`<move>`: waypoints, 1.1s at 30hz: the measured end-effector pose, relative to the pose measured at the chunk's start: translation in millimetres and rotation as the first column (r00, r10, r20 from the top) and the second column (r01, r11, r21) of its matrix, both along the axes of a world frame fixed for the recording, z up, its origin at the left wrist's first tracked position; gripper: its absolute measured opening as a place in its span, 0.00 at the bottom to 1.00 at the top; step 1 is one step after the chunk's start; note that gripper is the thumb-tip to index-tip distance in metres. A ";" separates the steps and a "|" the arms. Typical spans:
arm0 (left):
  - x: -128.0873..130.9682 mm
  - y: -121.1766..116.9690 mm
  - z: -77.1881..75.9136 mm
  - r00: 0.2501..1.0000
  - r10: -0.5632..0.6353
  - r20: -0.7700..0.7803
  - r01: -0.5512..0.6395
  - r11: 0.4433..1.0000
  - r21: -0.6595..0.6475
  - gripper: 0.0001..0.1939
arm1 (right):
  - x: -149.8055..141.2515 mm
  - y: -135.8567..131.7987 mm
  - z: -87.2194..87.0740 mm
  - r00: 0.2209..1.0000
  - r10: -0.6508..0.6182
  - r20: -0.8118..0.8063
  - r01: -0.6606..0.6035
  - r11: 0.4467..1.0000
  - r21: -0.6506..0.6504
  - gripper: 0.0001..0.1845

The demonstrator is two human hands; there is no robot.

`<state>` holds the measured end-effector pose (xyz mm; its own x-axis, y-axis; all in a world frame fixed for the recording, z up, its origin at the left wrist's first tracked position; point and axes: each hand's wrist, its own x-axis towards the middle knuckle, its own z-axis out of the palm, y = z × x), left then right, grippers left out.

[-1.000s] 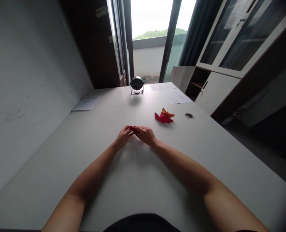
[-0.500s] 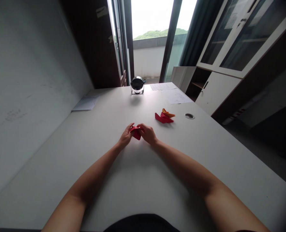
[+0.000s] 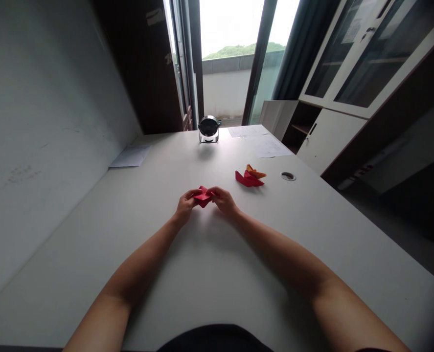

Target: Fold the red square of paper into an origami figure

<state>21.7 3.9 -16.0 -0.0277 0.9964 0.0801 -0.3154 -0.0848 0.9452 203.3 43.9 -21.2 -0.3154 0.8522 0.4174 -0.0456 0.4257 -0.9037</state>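
Observation:
A folded red paper (image 3: 203, 196), diamond-like in outline with a raised centre, is held between both hands just over the white table. My left hand (image 3: 186, 204) pinches its left corner between thumb and fingers. On the opposite corner, my right hand (image 3: 222, 198) grips with its fingertips. Farther right lie folded paper figures: a red one (image 3: 249, 180) with pointed ends, and an orange one (image 3: 255, 172) partly hidden behind it.
A round black device on a metal stand (image 3: 208, 129) is at the table's far edge. Printed sheets (image 3: 268, 145) lie at the back right, a paper stack (image 3: 130, 156) by the left wall. A cable hole (image 3: 287, 176) pierces the table (image 3: 209, 274) at right.
The red paper has turned and spread, from a tilted folded shape to a wider diamond. My left hand has shifted slightly left; my right hand has barely moved.

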 end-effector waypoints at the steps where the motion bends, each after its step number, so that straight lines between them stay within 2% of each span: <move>1: -0.6 0.8 -0.8 1.000 0.018 0.013 -0.018 1.000 0.000 0.16 | 0.0 -0.6 2.0 1.000 0.013 -0.016 -0.014 1.000 -0.018 0.12; 4: -2.4 2.4 -2.3 0.998 0.045 0.032 -0.045 0.999 -0.003 0.15 | 0.3 -3.5 7.6 0.997 0.067 -0.024 -0.068 0.996 -0.061 0.14; 10: -3.2 -0.2 0.1 1.000 0.009 -0.003 -0.009 1.000 0.015 0.16 | 0.6 -7.3 10.2 0.993 0.121 -0.004 -0.121 0.988 -0.091 0.16; 23: -1.0 -1.4 -1.3 0.999 -0.006 -0.053 0.008 0.999 0.041 0.21 | 4.8 -2.2 6.2 0.998 -0.030 0.058 0.033 0.998 -0.052 0.18; 28: -0.9 -2.6 0.2 0.994 0.009 -0.110 -0.006 0.999 0.032 0.20 | 3.8 -1.5 3.4 0.995 -0.054 0.082 0.060 0.996 -0.073 0.20; 33: -0.5 -3.0 -0.6 0.990 0.022 -0.142 -0.017 0.999 0.036 0.18 | 1.7 -0.2 1.7 0.998 -0.052 0.041 0.054 0.996 -0.065 0.17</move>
